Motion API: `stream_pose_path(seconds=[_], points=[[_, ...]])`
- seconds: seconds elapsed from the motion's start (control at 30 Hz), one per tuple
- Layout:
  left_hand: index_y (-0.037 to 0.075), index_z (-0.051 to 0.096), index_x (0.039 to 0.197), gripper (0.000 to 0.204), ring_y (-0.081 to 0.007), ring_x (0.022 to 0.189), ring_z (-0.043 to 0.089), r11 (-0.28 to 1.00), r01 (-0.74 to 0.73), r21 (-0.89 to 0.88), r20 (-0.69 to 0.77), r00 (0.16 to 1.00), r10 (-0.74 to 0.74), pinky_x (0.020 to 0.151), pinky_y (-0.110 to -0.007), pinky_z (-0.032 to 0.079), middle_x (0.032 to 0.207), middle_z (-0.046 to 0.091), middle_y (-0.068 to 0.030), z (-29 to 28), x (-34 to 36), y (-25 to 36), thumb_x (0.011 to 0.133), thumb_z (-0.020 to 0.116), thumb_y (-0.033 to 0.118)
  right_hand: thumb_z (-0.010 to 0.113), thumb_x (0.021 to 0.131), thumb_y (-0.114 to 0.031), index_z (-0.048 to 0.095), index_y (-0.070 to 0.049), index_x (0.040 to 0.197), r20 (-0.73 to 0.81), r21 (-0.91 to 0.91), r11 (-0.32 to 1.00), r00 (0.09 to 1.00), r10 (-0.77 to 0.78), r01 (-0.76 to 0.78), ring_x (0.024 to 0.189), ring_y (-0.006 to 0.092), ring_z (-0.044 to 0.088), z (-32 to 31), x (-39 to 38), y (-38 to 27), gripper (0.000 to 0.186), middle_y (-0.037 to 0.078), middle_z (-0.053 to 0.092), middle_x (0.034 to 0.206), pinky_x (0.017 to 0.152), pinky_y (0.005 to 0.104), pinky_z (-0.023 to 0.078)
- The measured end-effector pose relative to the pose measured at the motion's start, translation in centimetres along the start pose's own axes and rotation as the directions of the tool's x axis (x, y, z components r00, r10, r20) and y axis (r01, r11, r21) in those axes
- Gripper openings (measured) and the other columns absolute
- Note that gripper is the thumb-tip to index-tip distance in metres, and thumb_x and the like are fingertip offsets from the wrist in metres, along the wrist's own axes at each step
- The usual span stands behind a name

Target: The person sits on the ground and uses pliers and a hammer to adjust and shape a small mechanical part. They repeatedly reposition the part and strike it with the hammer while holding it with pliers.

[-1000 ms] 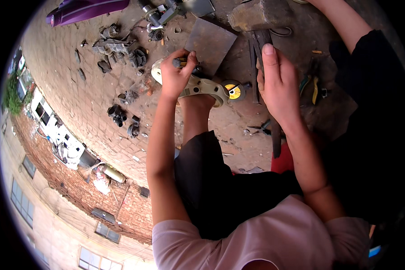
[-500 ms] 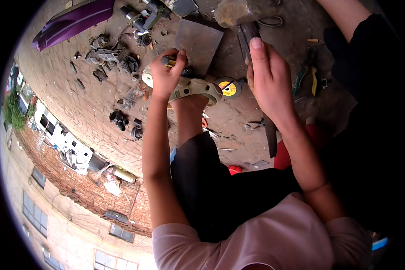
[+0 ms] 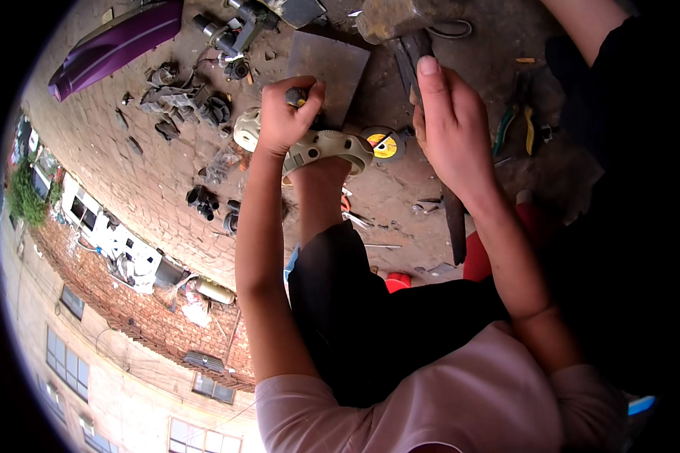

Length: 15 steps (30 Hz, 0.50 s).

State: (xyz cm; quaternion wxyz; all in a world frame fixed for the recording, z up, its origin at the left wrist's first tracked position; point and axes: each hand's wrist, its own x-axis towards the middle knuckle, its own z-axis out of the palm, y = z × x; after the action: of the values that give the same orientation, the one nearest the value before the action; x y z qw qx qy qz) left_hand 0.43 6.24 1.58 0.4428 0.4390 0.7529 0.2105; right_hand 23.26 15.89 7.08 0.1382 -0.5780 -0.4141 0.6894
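Note:
My left hand (image 3: 283, 117) is closed around a short yellow-and-black tool handle (image 3: 296, 97). Its end pokes out at the top of the fist; the tool's lower part is mostly hidden. Just below it is my foot in a beige clog (image 3: 329, 147), beside a flat dark metal plate (image 3: 332, 64) on the ground. My right hand (image 3: 457, 132) grips the long dark handle of a sledgehammer (image 3: 400, 19), thumb laid along the shaft. The hammer's blocky, rusty head is at the far end, and the handle's tail shows below my wrist.
A yellow-centred cutting disc (image 3: 384, 143) lies right of the clog. Pliers with green and yellow handles (image 3: 517, 128) lie farther right, near another person's arm (image 3: 585, 26). Dark metal parts (image 3: 181, 102) and a purple panel (image 3: 117, 45) are at left. Orange-handled scissors (image 3: 346, 204) lie beside my leg.
My left hand has shifted slightly right and turned, so the tool handle's end now points more upward. My right hand keeps its grip on the sledgehammer with hardly any movement.

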Motion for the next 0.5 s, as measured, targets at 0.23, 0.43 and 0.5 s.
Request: stream_pose_path(seconds=[0.23, 0.43, 0.5], points=[[-0.003, 0.062, 0.070, 0.025, -0.0097, 0.051, 0.050, 0.990, 0.063, -0.129, 0.062, 0.997, -0.055, 0.050, -0.028, 0.041, 0.053, 0.054, -0.0047, -0.2, 0.6, 0.6, 0.088, 0.060, 0.016, 0.043, 0.103, -0.044, 0.051, -0.005, 0.077, 0.040, 0.098, 0.994, 0.998, 0.047, -0.051, 0.046, 0.0045, 0.040, 0.7, -0.5, -0.8, 0.048, -0.004, 0.041, 0.056, 0.044, 0.0221, 0.030], [-0.004, 0.061, 0.070, 0.027, -0.0079, 0.050, 0.051, 0.977, 0.155, -0.145, 0.093, 0.985, -0.143, 0.050, -0.027, 0.042, 0.053, 0.055, -0.0037, 0.7, 1.5, 0.7, 0.087, 0.060, 0.017, 0.043, 0.103, -0.045, 0.051, -0.005, 0.077, 0.031, 0.069, 0.997, 0.999, -0.026, 0.024, 0.045, 0.0044, 0.039, 0.5, 0.0, 0.4, 0.048, -0.004, 0.041, 0.055, 0.043, 0.0225, 0.029], [-0.004, 0.063, 0.073, 0.024, -0.0117, 0.050, 0.052, 0.978, 0.172, -0.116, 0.093, 0.982, -0.162, 0.051, -0.028, 0.043, 0.055, 0.056, -0.0069, 0.7, 1.9, 0.2, 0.086, 0.060, 0.016, 0.043, 0.103, -0.045, 0.051, -0.005, 0.077, 0.022, 0.073, 0.996, 0.999, -0.048, 0.046, 0.045, 0.0045, 0.039, 0.4, 0.2, 0.5, 0.048, -0.004, 0.041, 0.055, 0.042, 0.0227, 0.028]])
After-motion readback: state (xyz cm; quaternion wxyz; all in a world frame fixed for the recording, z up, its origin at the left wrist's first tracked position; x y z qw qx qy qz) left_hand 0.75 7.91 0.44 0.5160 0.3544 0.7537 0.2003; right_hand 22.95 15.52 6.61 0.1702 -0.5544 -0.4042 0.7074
